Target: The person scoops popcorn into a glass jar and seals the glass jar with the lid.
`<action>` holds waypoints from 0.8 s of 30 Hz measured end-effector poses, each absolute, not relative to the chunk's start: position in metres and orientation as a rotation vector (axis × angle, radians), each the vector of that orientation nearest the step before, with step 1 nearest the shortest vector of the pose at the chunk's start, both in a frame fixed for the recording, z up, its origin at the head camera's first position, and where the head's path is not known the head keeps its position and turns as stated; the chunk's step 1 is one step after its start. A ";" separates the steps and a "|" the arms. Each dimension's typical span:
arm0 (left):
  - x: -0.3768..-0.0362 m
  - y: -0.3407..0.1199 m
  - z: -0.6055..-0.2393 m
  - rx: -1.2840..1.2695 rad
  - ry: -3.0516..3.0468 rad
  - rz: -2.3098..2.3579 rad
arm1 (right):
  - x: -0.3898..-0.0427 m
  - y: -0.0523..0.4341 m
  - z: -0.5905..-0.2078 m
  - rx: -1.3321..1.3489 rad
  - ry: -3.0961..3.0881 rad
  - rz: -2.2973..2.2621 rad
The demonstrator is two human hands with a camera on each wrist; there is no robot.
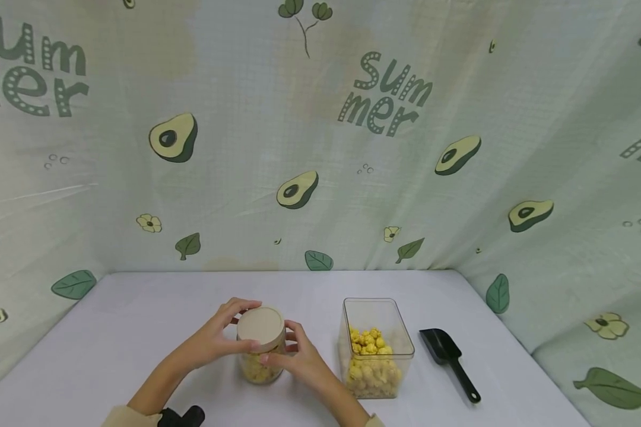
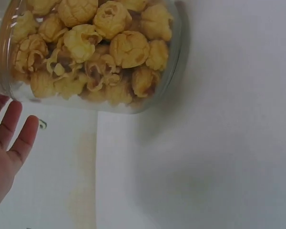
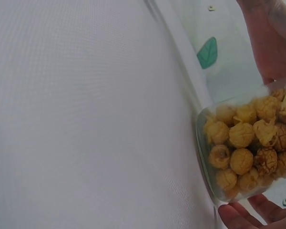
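Glass jar point(image 1: 260, 357) of popcorn stands mid-table, beside the open tub point(image 1: 374, 350); left hand point(image 1: 217, 340) and right hand point(image 1: 295, 354) curl around its tan lid point(image 1: 260, 327) — an uneven twist could tip it, spilling kernels.

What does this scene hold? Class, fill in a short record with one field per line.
Left hand: grips the lid of the round jar
Right hand: holds the jar's side
Jar contents: yellow popcorn
Rectangular container: open, partly filled with popcorn
Black scoop: lies on the white table, right of the container
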State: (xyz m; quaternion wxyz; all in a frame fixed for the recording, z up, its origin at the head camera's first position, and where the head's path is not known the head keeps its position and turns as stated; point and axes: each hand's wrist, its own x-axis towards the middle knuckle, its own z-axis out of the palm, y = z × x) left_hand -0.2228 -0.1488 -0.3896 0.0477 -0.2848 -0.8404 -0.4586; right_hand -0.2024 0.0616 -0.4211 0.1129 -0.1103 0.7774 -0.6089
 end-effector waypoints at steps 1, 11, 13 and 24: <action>-0.222 -0.148 -0.390 -0.847 -2.570 -1.417 | -0.202 0.062 -0.421 -0.323 2.281 -1.786; -0.195 -0.133 -0.391 -0.473 -2.567 -1.401 | -0.199 0.060 -0.421 -0.314 2.291 -1.800; -0.191 -0.128 -0.391 -0.397 -2.567 -1.393 | -0.199 0.061 -0.421 -0.303 2.295 -1.806; -0.187 -0.107 -0.387 -0.132 -2.589 -1.374 | -0.200 0.061 -0.420 -0.295 2.279 -1.813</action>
